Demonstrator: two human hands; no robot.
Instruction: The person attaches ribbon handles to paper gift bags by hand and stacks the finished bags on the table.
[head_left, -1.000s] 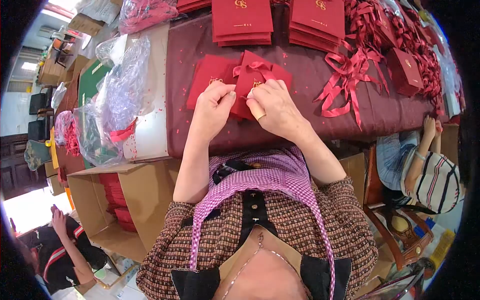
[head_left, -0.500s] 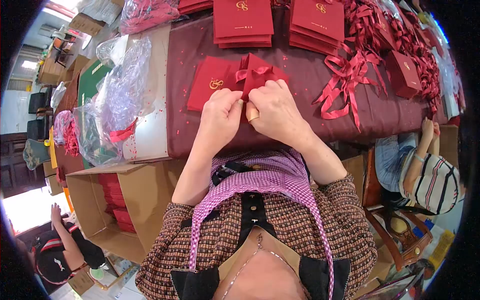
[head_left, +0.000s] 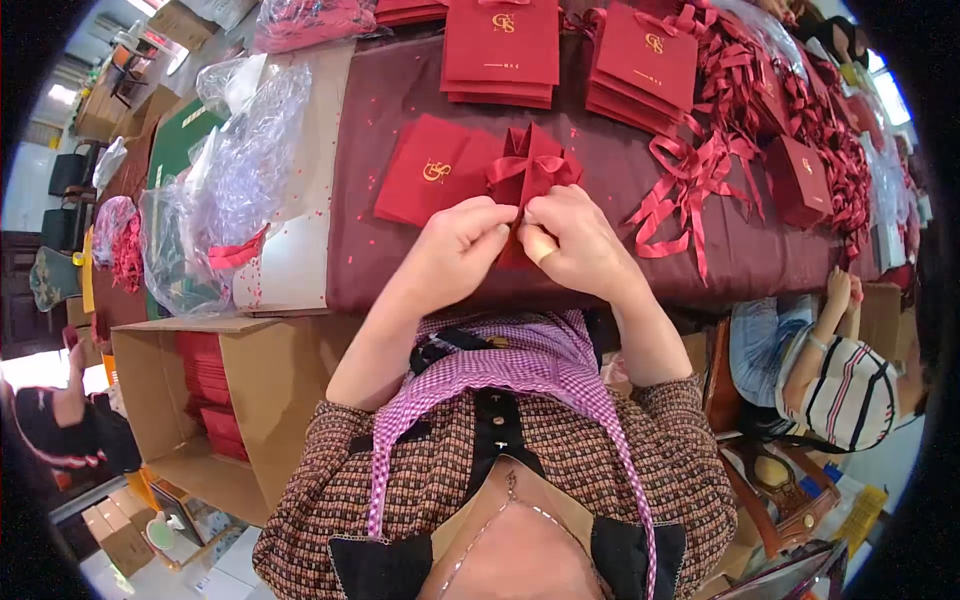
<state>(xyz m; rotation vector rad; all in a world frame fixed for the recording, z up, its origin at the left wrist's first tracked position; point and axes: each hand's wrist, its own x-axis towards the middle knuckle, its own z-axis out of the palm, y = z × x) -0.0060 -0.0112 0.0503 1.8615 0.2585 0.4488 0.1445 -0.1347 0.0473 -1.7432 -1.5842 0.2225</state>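
Note:
A small red paper gift bag (head_left: 543, 178) with a red ribbon (head_left: 545, 164) across its opening lies at the table edge in front of me. My left hand (head_left: 462, 245) is closed, thumb and fingers pinching at the bag's near side. Close beside it my right hand (head_left: 582, 238) pinches there too, with a tan wrap (head_left: 537, 244) around one finger. The fingers hide exactly which part of the bag or ribbon they grip. Flat red bags (head_left: 430, 165) with a gold logo lie just left of it.
Two stacks of red bags (head_left: 500, 60) (head_left: 642, 70) stand behind. Loose ribbons (head_left: 690, 195) and an upright red bag (head_left: 798, 180) are to the right. Clear plastic wrapping (head_left: 240, 150) lies left. An open carton (head_left: 265, 410) of red bags stands below; a co-worker (head_left: 850, 385) sits right.
Both hands have shifted slightly toward me relative to the bag, still pinching it. The bag's opening and ribbon bow show more fully. The view has shifted a little.

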